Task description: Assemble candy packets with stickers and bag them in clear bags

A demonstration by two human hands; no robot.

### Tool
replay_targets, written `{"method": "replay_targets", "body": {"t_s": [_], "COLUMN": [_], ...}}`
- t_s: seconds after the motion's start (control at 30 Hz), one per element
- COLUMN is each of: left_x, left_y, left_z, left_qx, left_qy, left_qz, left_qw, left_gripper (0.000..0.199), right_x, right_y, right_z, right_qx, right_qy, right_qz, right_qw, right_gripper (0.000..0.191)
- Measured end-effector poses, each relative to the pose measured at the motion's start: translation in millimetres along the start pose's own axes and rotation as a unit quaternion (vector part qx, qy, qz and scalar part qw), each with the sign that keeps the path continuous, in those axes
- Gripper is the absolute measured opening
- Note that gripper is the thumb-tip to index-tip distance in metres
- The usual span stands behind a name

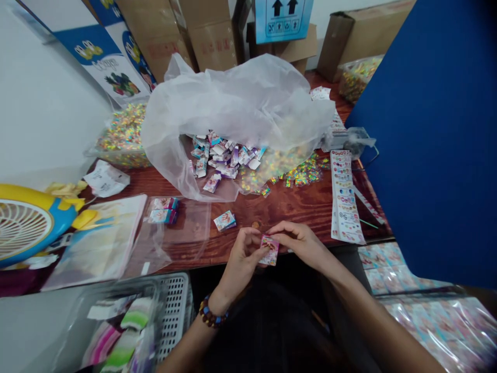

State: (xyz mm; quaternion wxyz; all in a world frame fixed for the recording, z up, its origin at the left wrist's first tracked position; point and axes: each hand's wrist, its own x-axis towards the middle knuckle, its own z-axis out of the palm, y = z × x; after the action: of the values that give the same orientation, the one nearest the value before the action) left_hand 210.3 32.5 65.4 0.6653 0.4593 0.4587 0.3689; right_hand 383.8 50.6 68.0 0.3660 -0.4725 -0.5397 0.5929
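Note:
My left hand [240,261] and my right hand [298,243] pinch a small printed paper box [269,250] between their fingertips, just above the table's front edge. A beaded bracelet [213,312] circles my left wrist. Close beyond the hands lies a similar small box [224,220] on the reddish wooden table [279,207]. Farther back, a heap of small flattened boxes [221,158] spills from under a crumpled translucent plastic bag [233,114]. Loose colourful small pieces [301,175] are scattered to its right.
A clear bag with small boxes [165,210] lies left of the hands, and a printed sticker sheet [345,197] lies right. A yellow-blue fan [27,228] stands far left. Below is a grey plastic basket [174,311]. Cardboard cartons [213,36] and a blue panel [427,129] rise behind and right.

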Motion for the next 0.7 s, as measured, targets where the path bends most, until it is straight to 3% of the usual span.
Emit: {"method": "replay_targets", "body": {"t_s": [0.1,0.23,0.7], "left_x": [-0.1,-1.1,0.9], "left_y": [-1.2,-2.1,-7.9], "left_z": [-2.2,-3.4,-4.8], "left_qx": [0.012,0.029,0.072], "left_qy": [-0.015,-0.029,-0.029], "left_qz": [0.015,0.015,0.019], "left_qw": [1.0,0.999,0.997], "left_gripper": [0.029,0.03,0.03], "right_x": [0.2,-1.1,-5.3], "right_y": [-2.3,-2.5,4.2], "right_z": [-3.5,-5.9,-6.6], "right_qx": [0.043,0.042,-0.08], "right_qy": [-0.037,-0.024,-0.026], "right_qz": [0.061,0.083,0.032], "right_qw": [0.997,0.995,0.996], "right_gripper": [0.021,0.019,0.022]}}
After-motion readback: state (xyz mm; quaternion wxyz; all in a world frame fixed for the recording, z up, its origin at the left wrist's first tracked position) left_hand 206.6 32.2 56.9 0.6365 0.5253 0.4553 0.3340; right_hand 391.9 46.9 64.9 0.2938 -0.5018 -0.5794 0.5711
